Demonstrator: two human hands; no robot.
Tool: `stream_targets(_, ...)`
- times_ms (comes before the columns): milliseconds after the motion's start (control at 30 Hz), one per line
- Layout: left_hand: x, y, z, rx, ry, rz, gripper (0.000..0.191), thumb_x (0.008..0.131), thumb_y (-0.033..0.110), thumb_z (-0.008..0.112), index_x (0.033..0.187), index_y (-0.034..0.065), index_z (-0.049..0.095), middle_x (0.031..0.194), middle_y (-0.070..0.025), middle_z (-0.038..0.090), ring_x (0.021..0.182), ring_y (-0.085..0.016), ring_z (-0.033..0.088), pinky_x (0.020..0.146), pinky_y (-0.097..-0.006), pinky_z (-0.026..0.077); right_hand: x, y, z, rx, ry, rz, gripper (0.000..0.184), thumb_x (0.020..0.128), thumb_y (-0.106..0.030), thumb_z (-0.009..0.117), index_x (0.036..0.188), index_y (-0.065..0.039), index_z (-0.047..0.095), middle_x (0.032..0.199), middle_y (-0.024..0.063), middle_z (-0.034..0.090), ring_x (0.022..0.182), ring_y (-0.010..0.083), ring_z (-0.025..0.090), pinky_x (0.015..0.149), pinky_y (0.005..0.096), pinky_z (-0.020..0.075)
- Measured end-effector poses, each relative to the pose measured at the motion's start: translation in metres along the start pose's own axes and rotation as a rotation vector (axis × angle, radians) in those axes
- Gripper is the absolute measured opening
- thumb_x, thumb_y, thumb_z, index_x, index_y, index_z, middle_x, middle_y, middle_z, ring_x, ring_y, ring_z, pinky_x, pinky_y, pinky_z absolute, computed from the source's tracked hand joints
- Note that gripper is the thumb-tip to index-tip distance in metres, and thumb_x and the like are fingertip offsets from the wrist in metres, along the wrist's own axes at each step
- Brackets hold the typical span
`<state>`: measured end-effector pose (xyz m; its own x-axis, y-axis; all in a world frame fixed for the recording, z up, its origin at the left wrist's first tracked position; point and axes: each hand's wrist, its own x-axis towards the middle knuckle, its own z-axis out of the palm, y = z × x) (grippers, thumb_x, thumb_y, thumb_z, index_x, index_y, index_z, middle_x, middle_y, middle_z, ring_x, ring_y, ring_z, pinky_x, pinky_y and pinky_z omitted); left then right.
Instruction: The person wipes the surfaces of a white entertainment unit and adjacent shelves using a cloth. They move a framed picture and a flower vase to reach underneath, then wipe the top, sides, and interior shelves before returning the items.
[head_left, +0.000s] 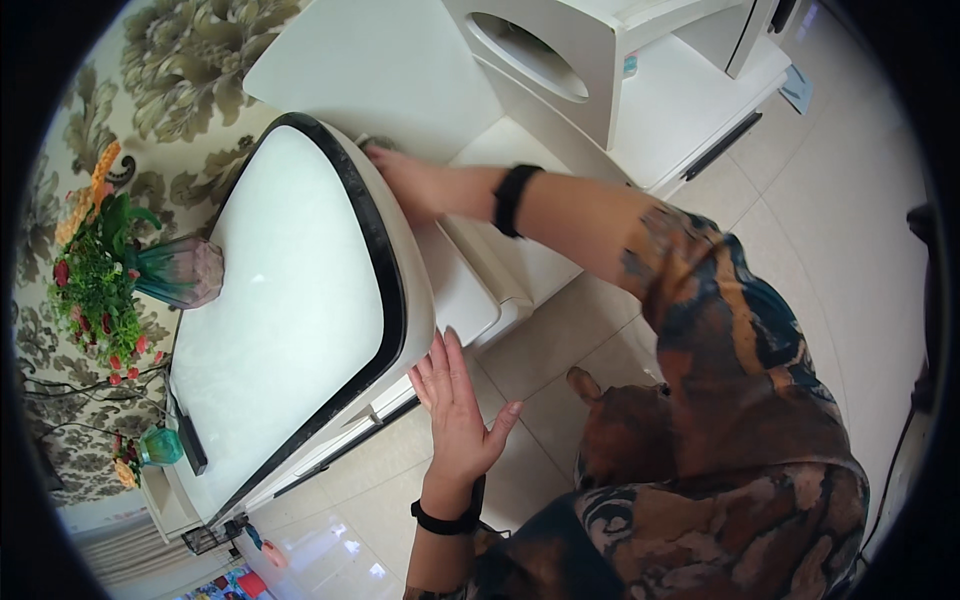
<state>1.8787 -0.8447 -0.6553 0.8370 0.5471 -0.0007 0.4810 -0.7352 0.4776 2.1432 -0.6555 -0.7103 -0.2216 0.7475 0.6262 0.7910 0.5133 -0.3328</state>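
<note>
A white cabinet has a glossy top (292, 255) with a black border and a rounded corner. My right hand (416, 184), slightly blurred, reaches to the cabinet's curved side. At its fingertips shows a bit of grey cloth (377, 142), mostly hidden by the hand and the cabinet. My left hand (457, 431) lies flat with its fingertips at the cabinet's front side, thumb spread, holding nothing. Both wrists wear black bands. Below my right forearm, a white shelf (465, 289) juts out from beneath the top.
A glass vase (180, 271) of artificial flowers, a smaller green vase (160, 446) and a black box (191, 442) stand on the top by the patterned wallpaper. A white unit with an oval cutout (529, 56) adjoins. Tiled floor (375, 480) lies below; a black wire rack (210, 534) stands beyond.
</note>
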Motion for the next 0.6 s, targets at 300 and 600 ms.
stream_targets(300, -0.002, -0.001, -0.009, 0.026, -0.043, 0.002, 0.11, 0.083, 0.045, 0.074, 0.157, -0.0058, 0.012, 0.157, -0.0345, 0.022, 0.149, -0.05, 0.014, 0.12, -0.0569, 0.0, 0.03, 0.026, 0.015, 0.232, -0.049, 0.648, 0.05, 0.1, -0.036, 0.049, 0.143, -0.01, 0.051, 0.148, 0.0134, 0.049, 0.134, 0.033, 0.045, 0.115, 0.0414, 0.0333)
stream_targets(600, -0.011, -0.005, -0.01, -0.118, 0.088, 0.014, 0.11, 0.082, 0.045, 0.075, 0.154, -0.0102, 0.014, 0.157, -0.0341, 0.02, 0.148, -0.05, 0.014, 0.121, -0.0578, 0.003, -0.149, -0.15, -0.056, 0.494, 0.001, 0.558, 0.045, 0.092, -0.007, 0.054, 0.136, -0.011, 0.057, 0.15, 0.0281, 0.04, 0.127, 0.042, 0.052, 0.103, 0.0452, 0.0467)
